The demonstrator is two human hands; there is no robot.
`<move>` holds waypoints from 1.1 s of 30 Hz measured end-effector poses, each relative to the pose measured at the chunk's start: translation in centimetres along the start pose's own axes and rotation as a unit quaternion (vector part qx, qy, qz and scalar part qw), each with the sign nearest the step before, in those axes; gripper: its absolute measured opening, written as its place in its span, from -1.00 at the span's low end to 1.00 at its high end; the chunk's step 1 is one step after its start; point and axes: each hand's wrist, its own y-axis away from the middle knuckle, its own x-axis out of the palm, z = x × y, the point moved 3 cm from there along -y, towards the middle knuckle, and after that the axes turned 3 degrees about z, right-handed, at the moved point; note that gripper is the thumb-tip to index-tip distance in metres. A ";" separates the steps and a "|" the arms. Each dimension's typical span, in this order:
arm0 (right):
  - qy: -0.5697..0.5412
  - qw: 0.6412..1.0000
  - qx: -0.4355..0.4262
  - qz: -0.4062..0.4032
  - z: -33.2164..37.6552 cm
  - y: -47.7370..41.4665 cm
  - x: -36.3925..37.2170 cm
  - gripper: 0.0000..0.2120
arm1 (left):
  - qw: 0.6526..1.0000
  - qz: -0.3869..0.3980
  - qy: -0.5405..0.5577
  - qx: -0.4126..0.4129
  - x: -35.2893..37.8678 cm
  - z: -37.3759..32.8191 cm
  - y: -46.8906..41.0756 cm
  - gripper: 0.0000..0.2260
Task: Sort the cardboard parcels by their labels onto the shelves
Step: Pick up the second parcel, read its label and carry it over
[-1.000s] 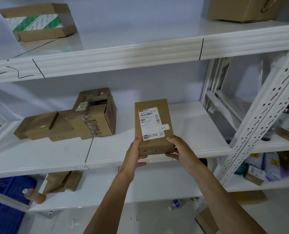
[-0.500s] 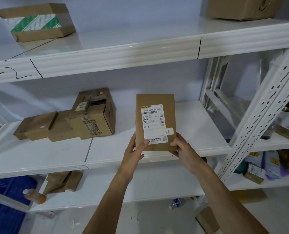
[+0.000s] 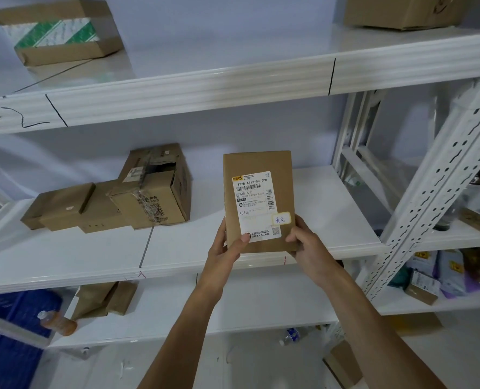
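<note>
I hold a flat brown cardboard parcel (image 3: 257,164) upright in front of the middle shelf (image 3: 261,262), its white shipping label facing me. My left hand (image 3: 227,249) grips its lower left edge, thumb on the label. My right hand (image 3: 307,244) grips its lower right corner. A cluster of three cardboard parcels (image 3: 115,203) lies on the left part of the middle shelf. The top shelf (image 3: 205,82) carries a parcel with green-striped tape (image 3: 56,32) at left and a large box (image 3: 399,11) at right.
Black marker lines divide the shelf edges into sections. The lower shelf (image 3: 261,327) holds folded cardboard pieces (image 3: 104,299). A slanted perforated white upright (image 3: 441,186) stands at right, with small packets (image 3: 441,276) behind it. A blue crate (image 3: 11,346) and an orange bottle (image 3: 57,322) sit at lower left.
The parcel was tilted up from leaning back to nearly upright and raised a little, so its label faces me. Both hands kept their hold at the bottom.
</note>
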 end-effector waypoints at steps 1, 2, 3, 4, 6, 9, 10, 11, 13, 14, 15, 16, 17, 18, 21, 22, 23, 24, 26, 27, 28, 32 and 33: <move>-0.004 1.000 -0.003 0.001 0.0 0.0 0.1 -0.37 | 1.000 -0.002 0.003 0.001 0.0 -0.1 0.0 -0.22; -0.003 1.000 -0.007 0.002 0.1 0.0 0.2 -0.39 | 1.000 -0.005 0.006 0.002 0.0 -0.1 0.1 -0.24; -0.001 1.000 -0.010 0.003 0.1 0.0 0.3 -0.41 | 1.000 -0.006 0.007 0.002 -0.1 -0.1 0.1 -0.26; 0.002 1.000 -0.013 0.003 0.2 0.1 0.4 -0.43 | 1.000 -0.006 0.006 0.002 -0.1 -0.1 0.1 -0.28; 0.004 1.000 -0.016 -0.004 0.3 0.2 0.6 -0.46 | 1.000 -0.004 0.002 0.002 -0.1 -0.1 0.1 -0.28; 0.001 1.000 -0.010 -0.020 0.3 0.3 0.9 -0.51 | 1.000 -0.004 0.001 0.000 -0.1 0.0 0.3 -0.28; 0.000 1.000 -0.008 -0.023 0.2 0.4 0.9 -0.51 | 1.000 -0.004 0.003 0.000 0.0 0.1 0.4 -0.28; 0.001 1.000 -0.005 -0.024 0.2 0.4 0.9 -0.50 | 1.000 -0.003 0.003 0.001 0.0 0.1 0.4 -0.28; 0.001 1.000 0.000 -0.027 0.2 0.6 0.7 -0.48 | 1.000 0.001 -0.002 0.002 0.0 0.3 0.7 -0.27; -0.001 1.000 0.002 -0.029 0.2 0.7 0.6 -0.48 | 1.000 0.005 -0.005 0.004 0.0 0.3 0.8 -0.26; -0.006 0.999 0.004 -0.031 0.2 0.9 0.4 -0.48 | 1.000 0.005 -0.008 0.006 0.0 0.4 1.0 -0.26; -0.013 0.999 0.005 -0.032 0.2 1.0 0.3 -0.49 | 1.000 0.002 -0.010 0.008 0.0 0.5 1.1 -0.25; -0.021 0.999 0.005 -0.030 0.2 1.2 0.3 -0.51 | 1.000 -0.003 -0.013 0.013 0.1 0.6 1.3 -0.22; -0.029 0.999 0.005 -0.029 0.2 1.2 0.2 -0.54 | 1.000 -0.010 -0.015 0.019 0.2 0.7 1.5 -0.19; -0.074 0.997 0.016 -0.035 0.1 1.3 0.3 -0.70 | 0.998 -0.057 -0.004 0.039 0.9 0.8 2.2 -0.17; -0.096 0.994 0.021 -0.038 0.0 1.3 0.3 -0.72 | 0.996 -0.078 0.003 0.048 1.2 0.8 2.4 -0.20; -0.116 0.992 0.024 -0.039 -0.1 1.2 0.2 -0.71 | 0.993 -0.100 0.003 0.058 1.5 0.6 2.8 -0.21; -0.133 0.990 0.026 -0.038 -0.2 1.2 0.2 -0.67 | 0.990 -0.121 -0.004 0.068 1.9 0.5 3.2 -0.21; -0.172 0.984 0.027 -0.027 -0.4 1.2 0.1 -0.62 | 0.984 -0.154 -0.016 0.091 2.8 0.4 4.1 -0.15; -0.194 0.980 0.031 -0.018 -0.5 1.2 0.1 -0.59 | 0.980 -0.166 -0.019 0.105 3.3 0.4 4.6 -0.11; -0.214 0.976 0.033 -0.006 -0.7 1.2 0.1 -0.56 | 0.977 -0.177 -0.020 0.115 3.8 0.5 5.0 -0.07; -0.293 0.955 0.050 0.023 -1.5 1.2 0.2 -0.51 | 0.968 -0.209 -0.037 0.134 5.5 0.6 5.8 0.02; -0.316 0.947 0.056 0.024 -1.7 1.2 0.2 -0.52 | 0.966 -0.212 -0.046 0.140 5.7 0.5 5.9 0.03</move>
